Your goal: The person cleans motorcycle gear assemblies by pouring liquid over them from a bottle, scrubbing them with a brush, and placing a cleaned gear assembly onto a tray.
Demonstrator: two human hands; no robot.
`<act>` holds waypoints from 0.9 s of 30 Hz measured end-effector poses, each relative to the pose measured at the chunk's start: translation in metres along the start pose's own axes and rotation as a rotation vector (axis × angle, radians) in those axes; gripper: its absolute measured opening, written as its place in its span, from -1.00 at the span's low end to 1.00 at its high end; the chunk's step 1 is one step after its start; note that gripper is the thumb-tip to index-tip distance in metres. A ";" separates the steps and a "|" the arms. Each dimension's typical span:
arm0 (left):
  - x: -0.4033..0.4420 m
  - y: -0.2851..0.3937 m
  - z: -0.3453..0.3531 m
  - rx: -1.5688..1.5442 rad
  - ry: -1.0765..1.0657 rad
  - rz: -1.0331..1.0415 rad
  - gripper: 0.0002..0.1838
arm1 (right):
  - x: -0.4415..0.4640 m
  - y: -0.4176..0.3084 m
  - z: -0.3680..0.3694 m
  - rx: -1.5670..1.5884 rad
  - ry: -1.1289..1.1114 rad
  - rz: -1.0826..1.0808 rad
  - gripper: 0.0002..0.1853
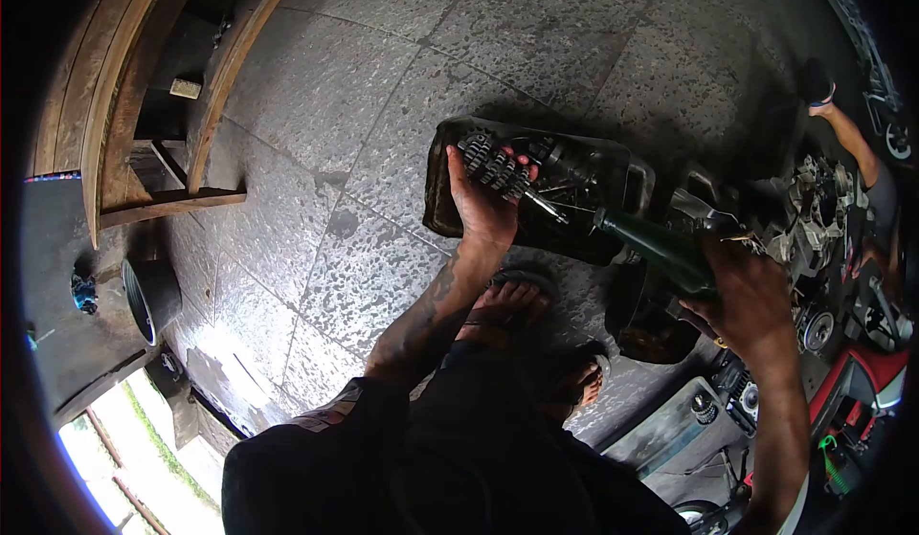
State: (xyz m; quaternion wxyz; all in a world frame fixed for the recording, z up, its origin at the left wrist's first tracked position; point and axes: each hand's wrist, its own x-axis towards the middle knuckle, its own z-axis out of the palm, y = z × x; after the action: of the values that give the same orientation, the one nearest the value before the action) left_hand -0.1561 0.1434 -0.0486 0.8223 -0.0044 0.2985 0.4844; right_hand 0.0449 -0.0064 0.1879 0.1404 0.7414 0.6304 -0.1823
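My left hand (485, 208) is closed around a gear shaft (493, 166), a metal rod with several toothed gears on it. The shaft's bare end points down to the right, over a dark, oily cut-open container (442, 211) on the floor. More metal parts lie in that container, partly hidden by the hand. My right hand (751, 296) grips a green glass bottle (661, 248). The bottle is tilted, its mouth towards the shaft's end and apart from it. Thin bright streaks show near the mouth; whether they are liquid I cannot tell.
Engine parts (818, 200) crowd the floor on the right, near another person's arm (852, 143). A second dark container (661, 334) stands by my foot. Left are a wooden frame (172, 208) and a bucket (153, 300). A grey panel (661, 430) lies at lower right.
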 end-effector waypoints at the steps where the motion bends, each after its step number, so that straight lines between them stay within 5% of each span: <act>1: 0.000 0.001 0.000 0.003 0.013 -0.005 -0.34 | 0.000 0.000 0.000 0.001 -0.001 -0.001 -0.23; 13: 0.005 0.006 -0.004 -0.059 -0.118 -0.061 -0.36 | 0.001 -0.014 -0.010 0.046 0.002 -0.045 -0.28; 16: 0.001 0.003 0.005 -0.023 0.036 -0.026 -0.35 | 0.001 -0.014 -0.009 0.036 -0.025 -0.040 -0.29; 18: 0.004 0.002 0.004 -0.072 0.022 -0.033 -0.34 | 0.001 -0.010 -0.002 0.041 0.027 -0.030 -0.16; 27: 0.005 0.000 0.004 -0.110 -0.022 -0.061 -0.27 | 0.011 -0.013 -0.009 0.093 0.033 -0.038 -0.20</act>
State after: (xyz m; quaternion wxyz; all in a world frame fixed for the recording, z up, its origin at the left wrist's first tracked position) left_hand -0.1520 0.1484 -0.0474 0.8385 -0.0533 0.2619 0.4749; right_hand 0.0339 0.0094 0.1912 0.0918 0.7380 0.6373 -0.2019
